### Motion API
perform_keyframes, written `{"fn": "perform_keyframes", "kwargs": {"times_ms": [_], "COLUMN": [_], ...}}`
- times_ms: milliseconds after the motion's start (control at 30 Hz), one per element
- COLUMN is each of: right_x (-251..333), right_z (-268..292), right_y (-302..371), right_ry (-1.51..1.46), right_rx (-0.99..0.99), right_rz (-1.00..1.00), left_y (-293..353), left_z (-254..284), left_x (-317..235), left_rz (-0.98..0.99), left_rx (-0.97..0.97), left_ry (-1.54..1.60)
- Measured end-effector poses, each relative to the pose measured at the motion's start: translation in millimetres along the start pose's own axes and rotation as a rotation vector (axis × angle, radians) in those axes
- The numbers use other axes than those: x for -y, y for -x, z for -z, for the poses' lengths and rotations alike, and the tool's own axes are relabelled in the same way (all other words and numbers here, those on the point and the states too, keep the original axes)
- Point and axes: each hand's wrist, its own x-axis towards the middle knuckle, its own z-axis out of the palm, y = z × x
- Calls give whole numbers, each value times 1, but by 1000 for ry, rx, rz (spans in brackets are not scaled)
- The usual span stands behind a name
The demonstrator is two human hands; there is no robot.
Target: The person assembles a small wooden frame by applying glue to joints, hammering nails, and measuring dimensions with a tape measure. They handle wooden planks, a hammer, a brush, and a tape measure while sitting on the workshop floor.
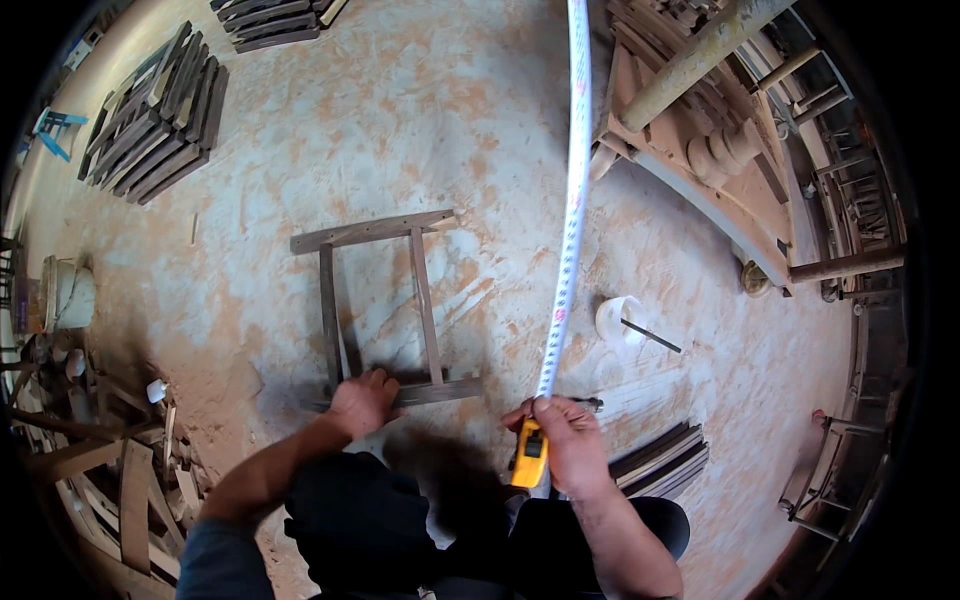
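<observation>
A dark wooden frame (422,300) of two long rails joined by two crosspieces lies in front of me. My left hand (366,402) is closed over its near rail, at the left crosspiece. Some of those fingers are hidden under the hand. In my right hand (572,445) is a yellow and black tape measure (531,456), held to the right of the frame. Its white blade (566,255) is pulled out long and runs away from me past the top edge of the view, apart from the frame. My thumb presses near the mouth of the case.
Stacked wooden frames (160,120) stand at the far left. A white tub (618,320) with a dark stick is to the right. Dark wooden strips (660,460) lie near my right forearm, scrap wood (135,500) at lower left. A loaded wooden cart (690,190) is at upper right.
</observation>
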Motion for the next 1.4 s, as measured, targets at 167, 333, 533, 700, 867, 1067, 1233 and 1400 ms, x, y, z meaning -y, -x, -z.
{"fn": "perform_keyframes", "kwargs": {"times_ms": [167,333,533,700,867,1067,1233,1400], "right_x": [-52,-106,-161,-172,-166,-134,-114,-121], "right_z": [-10,-37,-101,-117,-70,-12,-5,-2], "right_y": [-12,-46,-86,-80,-66,-64,-59,-59], "right_ry": [-14,25,270,636,619,457,351,369], "right_rx": [-75,-32,104,434,301,127,76,69], "right_rz": [-192,-166,-149,-224,-293,-367,-342,-332], "left_y": [-17,-27,-2,51,102,131,132,125], "left_z": [-38,20,37,-12,-36,-68,-72,-53], "left_x": [4,-7,-12,37,68,96,107,101], "left_rz": [-69,153,514,690,748,766,840,907], "left_rx": [-74,77,98,-50,-109,-184,-127,-77], "left_ry": [46,979,1442,1514,1470,1385,1216,1171]}}
